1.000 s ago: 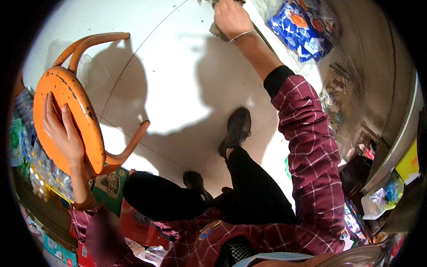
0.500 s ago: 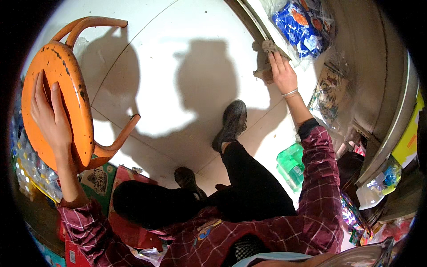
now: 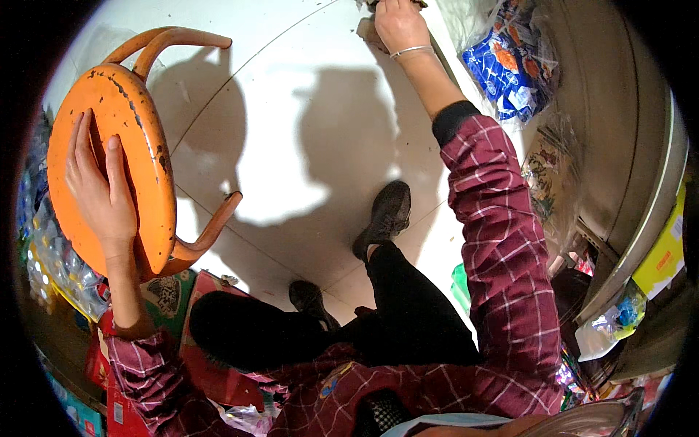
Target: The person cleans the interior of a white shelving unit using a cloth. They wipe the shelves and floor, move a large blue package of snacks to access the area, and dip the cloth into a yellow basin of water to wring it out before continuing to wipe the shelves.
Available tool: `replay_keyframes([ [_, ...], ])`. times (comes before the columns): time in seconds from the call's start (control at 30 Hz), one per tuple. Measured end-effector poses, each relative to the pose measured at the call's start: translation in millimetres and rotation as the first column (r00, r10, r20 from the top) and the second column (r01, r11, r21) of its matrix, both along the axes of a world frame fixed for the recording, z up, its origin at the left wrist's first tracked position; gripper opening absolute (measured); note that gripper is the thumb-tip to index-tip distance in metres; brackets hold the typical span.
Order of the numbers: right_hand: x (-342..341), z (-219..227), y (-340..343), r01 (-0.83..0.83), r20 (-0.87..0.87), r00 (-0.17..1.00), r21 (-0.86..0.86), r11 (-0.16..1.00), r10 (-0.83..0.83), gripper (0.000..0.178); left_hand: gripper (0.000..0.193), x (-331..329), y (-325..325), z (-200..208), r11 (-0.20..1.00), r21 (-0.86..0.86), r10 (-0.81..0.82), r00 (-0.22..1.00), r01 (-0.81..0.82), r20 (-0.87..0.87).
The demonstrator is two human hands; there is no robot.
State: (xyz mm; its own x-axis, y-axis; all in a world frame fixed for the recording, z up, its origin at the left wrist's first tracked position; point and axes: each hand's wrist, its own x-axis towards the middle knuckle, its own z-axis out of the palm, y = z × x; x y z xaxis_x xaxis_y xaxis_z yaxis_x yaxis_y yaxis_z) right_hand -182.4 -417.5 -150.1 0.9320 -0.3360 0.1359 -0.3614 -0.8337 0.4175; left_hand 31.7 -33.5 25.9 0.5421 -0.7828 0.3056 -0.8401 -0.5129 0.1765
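L hand (image 3: 102,186) lies flat on the orange stool (image 3: 135,211), palm down, fingers straight & a bit apart, thumb apart from the rest; it's pressed on the seat, not wrapped round anything. Stool is at far L of view, tipped w/ its legs pointing R over the pale tile floor (image 3: 277,149); paint's chipped along the rim. R arm reaches fwd; R hand (image 3: 402,25) is at the top edge, w/ a silver bracelet (image 3: 410,52) at the wrist, on a grey-brown rag (image 3: 368,30). Fingertips are cut off there, so can't tell how tightly they're closed on it. Blue packs (image 3: 502,73) in clear plastic lie to the R of that hand, near the forearm. Clear bottles (image 3: 65,251) are just L of & below the stool; a black shoe (image 3: 392,207) is on the floor approx. mid-view.
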Motion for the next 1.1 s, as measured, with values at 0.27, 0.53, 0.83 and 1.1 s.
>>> replay_keyframes([
  [0.27, -169.0, 37.8, 42.9, 0.054, -0.201, 0.979, 0.156, 0.986, -0.021, 0.038, 0.043, 0.2, 5.5, -1.8, 1.000, -0.011, 0.023, 1.000, -0.023, -0.017],
  [0.53, -222.6, 40.8, 56.9, 0.053, -0.035, 0.998, 0.246, 0.968, -0.046, 0.042, 0.044, -0.3, -2.2, -6.1, 1.000, -0.017, -0.013, 1.000, 0.014, 0.029],
  [0.83, -29.1, 6.3, 13.5, -0.142, 0.302, 0.947, 0.085, 0.986, 0.110, 0.029, 0.044, -3.2, -0.2, 5.0, 0.999, 0.038, 0.017, 1.000, -0.017, -0.004],
  [1.1, -39.8, 7.8, 21.6, 0.059, 0.155, 0.984, 0.163, 0.985, -0.085, 0.024, 0.045, 4.0, 4.8, -2.5, 0.999, 0.034, 0.000, 0.999, 0.001, -0.032],
])
